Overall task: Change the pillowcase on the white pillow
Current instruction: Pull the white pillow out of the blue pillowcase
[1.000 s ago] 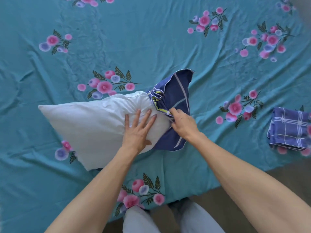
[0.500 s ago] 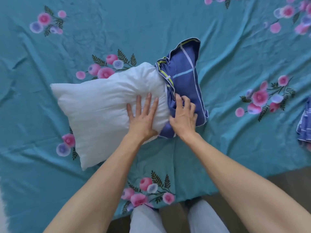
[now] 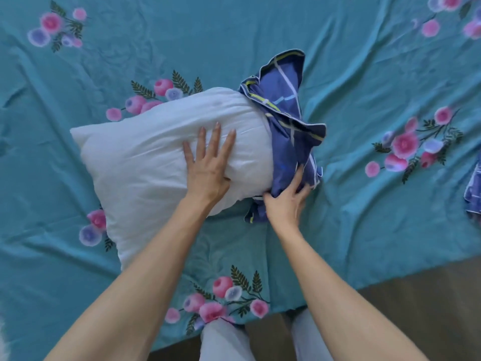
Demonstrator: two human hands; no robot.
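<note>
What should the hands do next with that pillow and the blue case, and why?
Probably the right hand pulls the blue pillowcase further off, while the flat left hand pins the white pillow: the case is bunched over just one end, so little remains to free.

The right end of the white pillow [image 3: 156,162] is tucked inside the blue pillowcase [image 3: 289,131], so you cannot see it. The right hand [image 3: 285,204] has its fingertips buried in the blue cloth. A second blue checked cloth [image 3: 473,194] is cut off at the right edge. The flowers on the bed sheet [image 3: 364,74] look blurry.
</note>
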